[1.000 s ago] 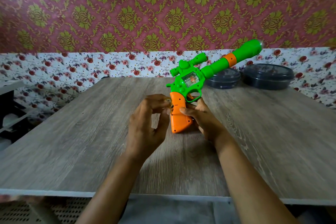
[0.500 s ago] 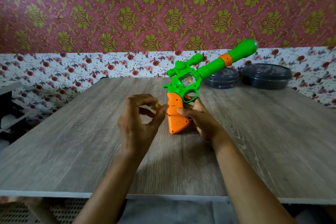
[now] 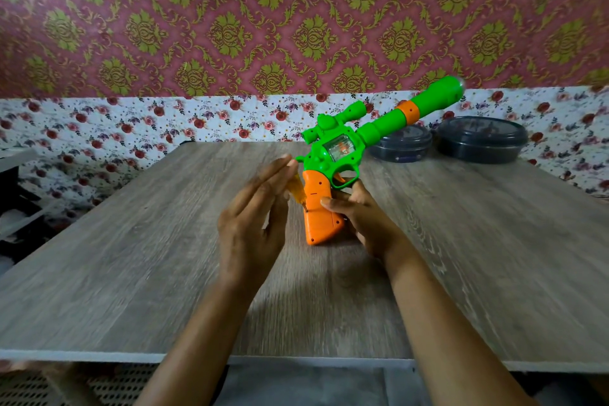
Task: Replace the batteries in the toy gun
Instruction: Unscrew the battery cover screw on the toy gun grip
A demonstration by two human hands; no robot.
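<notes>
The toy gun (image 3: 342, 148) stands on the butt of its orange grip (image 3: 318, 217) on the wooden table (image 3: 461, 241), its green barrel slanting up to the right. My right hand (image 3: 359, 217) holds the grip from the right, thumb on its near face. A small yellow screwdriver (image 3: 295, 188) has its tip against the grip's left side. My left hand (image 3: 253, 224) pinches its handle between the thumb and stretched-out fingers.
Two dark round lidded containers, one smaller (image 3: 402, 143) and one larger (image 3: 481, 138), stand at the table's back right, behind the barrel. A floral-papered wall runs along the far edge. The table's near edge (image 3: 296, 358) is close to me.
The fingers of my left hand have straightened from curled and risen along the grip, and the yellow screwdriver now shows against it. The gun and my right hand have hardly moved.
</notes>
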